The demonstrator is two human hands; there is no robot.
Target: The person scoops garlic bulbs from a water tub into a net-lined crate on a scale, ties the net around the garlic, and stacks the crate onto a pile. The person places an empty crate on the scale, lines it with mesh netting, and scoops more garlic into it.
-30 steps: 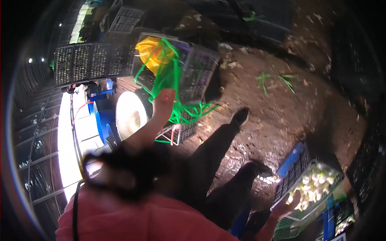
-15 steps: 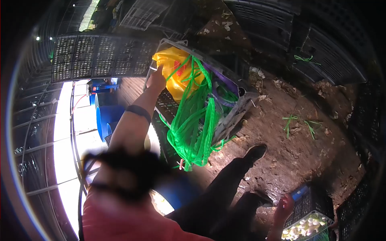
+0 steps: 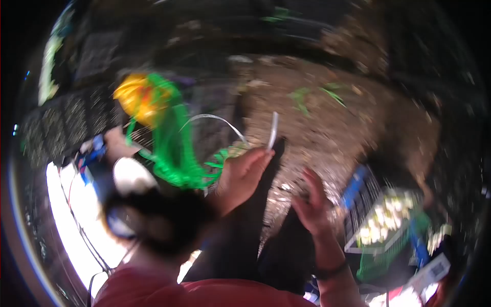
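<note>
My left hand point(image 3: 244, 176) is raised in front of my legs, its fingers pinched on a thin white strip point(image 3: 273, 131). The strip sticks up past the fingertips, and a curved length arcs off to the left. My right hand point(image 3: 313, 204) is a little to the right, fingers apart, holding nothing. Left of my left hand, green netting point(image 3: 174, 138) hangs over a crate beside a yellow bag point(image 3: 139, 100). Motion blurs the view.
A dark crate of pale, rounded produce point(image 3: 386, 217) stands at the right, with a blue item point(image 3: 354, 187) at its edge and green netting point(image 3: 383, 256) below. Green strips point(image 3: 300, 100) lie on the brown ground point(image 3: 271, 77). Dark crates point(image 3: 66, 120) stand at the left.
My left hand has left the yellow bag and come back toward my body with the white strip. My right hand has moved up and left. The view has swung right.
</note>
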